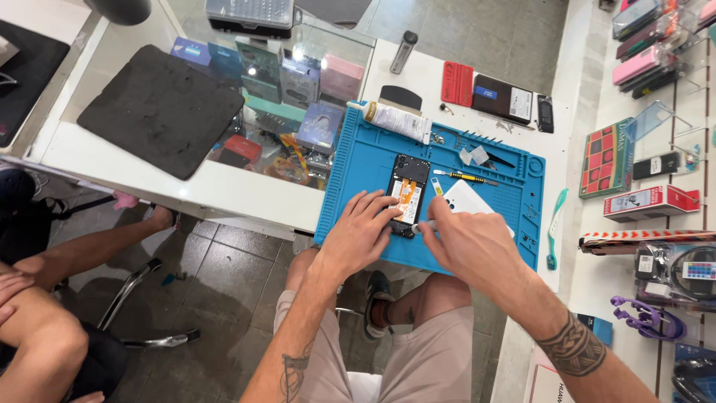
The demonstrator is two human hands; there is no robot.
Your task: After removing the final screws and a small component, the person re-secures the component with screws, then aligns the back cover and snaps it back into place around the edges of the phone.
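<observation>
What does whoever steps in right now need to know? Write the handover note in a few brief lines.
Left hand: steadies the opened black phone with its back cover off, on the blue silicone work mat.
Right hand: holds a thin white-tipped tool at the phone's lower end.
Nearby: white back cover, yellow-handled screwdriver, white glue tube.
Done: cover removed.
Left: work inside the lower end; phone not closed.

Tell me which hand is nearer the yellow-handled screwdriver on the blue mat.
Right. The right hand lies just below the yellow-handled screwdriver; the left hand rests on the opened phone, farther left.
</observation>
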